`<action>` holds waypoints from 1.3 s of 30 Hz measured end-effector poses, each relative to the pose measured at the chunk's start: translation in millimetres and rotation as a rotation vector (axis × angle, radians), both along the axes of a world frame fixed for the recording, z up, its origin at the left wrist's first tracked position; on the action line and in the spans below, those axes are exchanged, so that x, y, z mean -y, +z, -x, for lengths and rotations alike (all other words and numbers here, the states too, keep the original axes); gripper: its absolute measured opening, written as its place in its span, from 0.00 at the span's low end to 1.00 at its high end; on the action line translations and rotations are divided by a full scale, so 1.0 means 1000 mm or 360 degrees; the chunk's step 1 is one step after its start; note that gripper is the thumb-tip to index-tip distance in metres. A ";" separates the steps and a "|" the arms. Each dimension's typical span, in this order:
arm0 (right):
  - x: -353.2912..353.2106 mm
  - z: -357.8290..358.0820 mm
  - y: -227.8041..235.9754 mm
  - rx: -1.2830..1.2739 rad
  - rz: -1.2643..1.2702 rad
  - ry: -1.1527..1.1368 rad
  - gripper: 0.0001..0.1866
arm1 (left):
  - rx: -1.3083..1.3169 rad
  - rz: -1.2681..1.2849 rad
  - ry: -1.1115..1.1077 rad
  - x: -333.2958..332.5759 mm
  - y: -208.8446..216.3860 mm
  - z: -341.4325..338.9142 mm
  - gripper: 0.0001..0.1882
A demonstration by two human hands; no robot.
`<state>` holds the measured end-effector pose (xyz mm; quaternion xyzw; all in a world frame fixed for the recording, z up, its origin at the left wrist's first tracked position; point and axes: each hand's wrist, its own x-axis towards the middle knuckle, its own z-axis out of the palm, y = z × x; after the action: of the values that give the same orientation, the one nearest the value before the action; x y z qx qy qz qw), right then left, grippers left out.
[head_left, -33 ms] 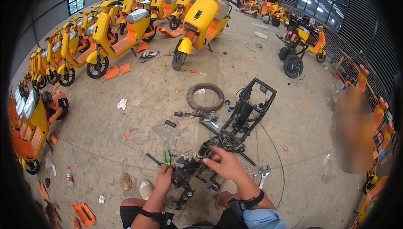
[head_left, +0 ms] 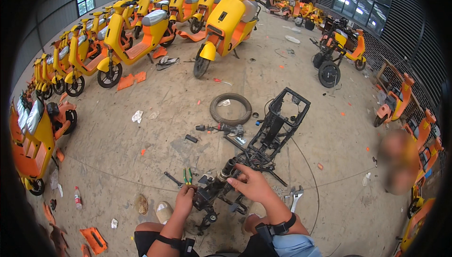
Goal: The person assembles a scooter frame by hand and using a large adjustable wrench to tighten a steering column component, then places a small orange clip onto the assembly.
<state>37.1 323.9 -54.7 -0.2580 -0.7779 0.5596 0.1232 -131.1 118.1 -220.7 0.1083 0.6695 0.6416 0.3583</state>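
Observation:
A black scooter frame lies on the floor before me, its near end between my feet. My right hand reaches across its upright metal tube, index finger at the top rim and thumb against the side, gripping it. My left hand is closed, fingertips pinched together by the left side of the black clamp part; what they hold, if anything, is hidden. Just beyond those fingertips are green-handled pliers, their lower end hidden. A dark wrench lies to their left.
An adjustable wrench lies right of my right forearm. Beyond the frame are a loose tyre and a black handlebar part. Yellow scooters stand in rows at left and back. A blurred person is at right.
The blurred shape at the right edge has become smaller and lower, uncovering an orange scooter behind it. Both my hands and the frame stay where they were.

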 end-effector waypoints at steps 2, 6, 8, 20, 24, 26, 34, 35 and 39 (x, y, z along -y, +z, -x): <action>0.002 0.003 0.004 0.0056 0.0019 0.0014 0.32 | -0.0005 -0.0019 0.0004 0.001 -0.002 0.000 0.13; 0.004 0.010 -0.004 0.0022 0.0175 -0.0020 0.27 | 0.0034 0.0019 -0.0022 -0.002 0.009 -0.003 0.13; 0.003 0.013 -0.007 0.0027 0.0187 0.0034 0.26 | 0.0037 0.0044 -0.0025 -0.002 0.014 -0.004 0.13; 0.008 0.016 -0.001 -0.0056 0.0167 -0.0094 0.22 | 0.0045 -0.0011 -0.0002 -0.003 0.014 -0.004 0.12; 0.011 0.018 0.001 0.0093 -0.0117 -0.0164 0.22 | 0.0036 -0.0009 -0.0004 -0.001 0.011 -0.003 0.12; 0.007 0.014 -0.005 -0.0034 -0.0070 -0.0152 0.22 | 0.0041 -0.0017 -0.0006 -0.001 0.012 -0.003 0.11; 0.008 0.016 0.002 0.0102 -0.0186 -0.0114 0.21 | 0.0082 -0.0012 0.0015 -0.003 0.015 -0.004 0.11; 0.010 0.016 0.008 0.0140 -0.0289 -0.0115 0.21 | 0.0076 -0.0010 0.0019 -0.002 0.013 -0.004 0.12; 0.004 0.016 -0.010 -0.0104 0.0078 -0.0059 0.21 | 0.0019 -0.0043 0.0013 -0.001 -0.002 -0.001 0.14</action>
<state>21.1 320.4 -65.1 -0.2569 -0.7547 0.5841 0.1526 -130.5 118.7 -222.7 0.1064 0.6591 0.6527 0.3582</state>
